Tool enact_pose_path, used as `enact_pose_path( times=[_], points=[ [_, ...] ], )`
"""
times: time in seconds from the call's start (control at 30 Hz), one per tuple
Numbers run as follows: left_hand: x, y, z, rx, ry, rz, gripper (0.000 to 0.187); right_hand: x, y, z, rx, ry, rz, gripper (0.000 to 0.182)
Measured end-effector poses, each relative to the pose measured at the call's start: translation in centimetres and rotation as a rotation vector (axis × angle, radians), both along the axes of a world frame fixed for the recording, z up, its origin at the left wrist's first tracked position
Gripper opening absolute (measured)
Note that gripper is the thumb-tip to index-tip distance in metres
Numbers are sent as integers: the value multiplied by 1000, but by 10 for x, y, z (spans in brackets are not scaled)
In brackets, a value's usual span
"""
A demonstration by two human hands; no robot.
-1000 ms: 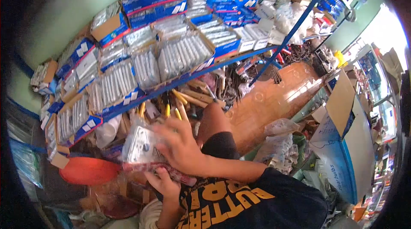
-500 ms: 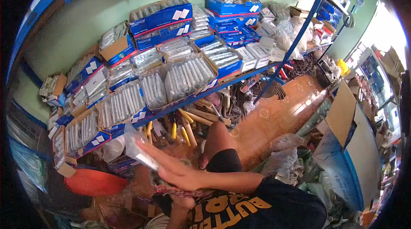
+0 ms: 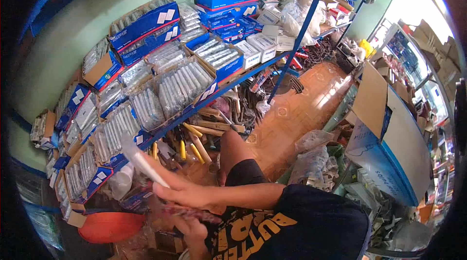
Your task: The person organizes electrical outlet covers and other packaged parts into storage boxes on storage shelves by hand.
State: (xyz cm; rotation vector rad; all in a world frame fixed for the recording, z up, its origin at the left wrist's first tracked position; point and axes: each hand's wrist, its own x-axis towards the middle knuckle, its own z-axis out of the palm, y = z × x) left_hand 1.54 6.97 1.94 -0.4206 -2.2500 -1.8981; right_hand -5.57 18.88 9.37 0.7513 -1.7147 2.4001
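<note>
My right hand (image 3: 187,194) reaches in from the right, closed on a clear plastic packet (image 3: 146,165) with a white strip inside. The packet slants up and left, its far end in front of the boxed packets (image 3: 114,131) on the shelf. Below it, my left hand (image 3: 192,231) is close to my body with its fingers curled. A red patterned, cloth-like thing (image 3: 187,211) lies between my two hands. Whether the left fingers grip it is too blurred to tell.
A blue-framed shelf (image 3: 226,85) carries several blue boxes (image 3: 141,39) of wrapped packets and white boxes (image 3: 262,46). Yellow and wooden handles (image 3: 194,153) lie beneath. A red basin (image 3: 109,227) stands lower left. On the right, a large carton (image 3: 384,158) borders the tiled floor (image 3: 292,109).
The view has shifted, so the shelf appears farther left and higher. My right hand, with the packet, and my left hand have moved left in the view. The packet now tilts more steeply.
</note>
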Motion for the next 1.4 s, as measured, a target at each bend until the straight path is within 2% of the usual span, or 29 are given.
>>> enact_pose_path(
  times=[0.03, 0.1, 0.13, 0.2, 0.23, 0.27, 0.33, 0.43, 0.47, 0.5, 0.53, 0.57, 0.6, 0.67, 0.7, 0.77, 0.8, 0.87, 0.93, 1.0, 1.03, 1.17, 1.2, 1.23, 1.3, 1.37, 1.4],
  points=[
    [0, -1, -5, 2, 2, -4, 77, -1, 1, -2, 2, 2, -4, 75],
    [5, -10, -31, -212, 38, 58, 68, -5, 0, -8, 44, 33, -55, 66],
    [3, -12, -42, -211, 38, 45, 68, -4, -3, -11, 45, 32, -68, 66],
    [-11, -27, -79, 31, -186, 230, 68, 4, -17, -20, -191, -185, 182, 55],
    [-72, -95, -187, -235, -252, 296, 66, 9, -22, -24, -149, -107, 113, 51],
    [-75, -73, -153, -237, -250, 269, 66, 17, -16, -22, -11, -100, 135, 51],
    [-61, -41, -88, 96, -20, 171, 65, 22, -17, -31, 162, 15, 180, 49],
    [-56, 13, 18, 604, 317, 39, 65, 17, -26, -36, 34, 171, 148, 40],
    [-52, 8, 28, 605, 316, 30, 65, 16, -24, -36, 34, 172, 139, 40],
    [-47, -1, 35, 496, 140, 108, 66, 15, -24, -35, 217, 183, -56, 39],
    [-42, -9, 39, 381, -35, 187, 67, 14, -24, -34, 397, 188, -249, 37],
    [-40, -12, 41, 265, -206, 267, 67, 9, -22, -32, 464, 203, -368, 41],
    [-40, -10, 41, 263, -202, 263, 67, 3, -18, -31, 461, 206, -373, 41],
    [-39, -2, 35, 538, -267, 274, 66, -8, -6, -31, 558, 197, -486, 39],
    [-37, 2, 30, 537, -269, 272, 66, -13, -2, -31, 598, 218, -413, 39],
    [-33, 8, 21, 421, -240, 460, 61, -15, -6, -33, 588, 223, -331, 40],
    [-36, 4, 20, 421, -243, 457, 61, -16, -7, -33, 579, 230, -249, 42],
    [-46, -11, 23, 351, -277, 522, 58, -12, -11, -33, 638, 203, -241, 48],
    [-54, -20, 28, 442, -294, 467, 56, -11, -19, -38, 566, 126, -201, 52],
    [-65, -47, 19, 213, -189, 261, 53, -10, -19, -39, 612, 117, -249, 55],
    [-69, -54, 16, 195, -171, 232, 53, -9, -17, -38, 601, 144, -269, 52],
    [-72, -56, 17, 83, -98, 250, 53, -13, -14, -41, 584, 135, -290, 42],
    [-72, -54, 18, 0, -67, 338, 54, -14, -10, -39, 586, 134, -287, 42],
    [-72, -52, 20, -83, -36, 426, 56, -13, -6, -36, 633, 67, -209, 41],
    [-71, -50, 26, -144, -49, 448, 58, -12, 3, -27, 682, -1, -124, 41],
    [-68, -53, 22, -206, -66, 476, 60, -10, 8, -15, 625, -219, -46, 50],
    [-68, -55, 16, -271, -88, 490, 52, -11, 10, -15, 626, -218, -37, 50]
  ],
)
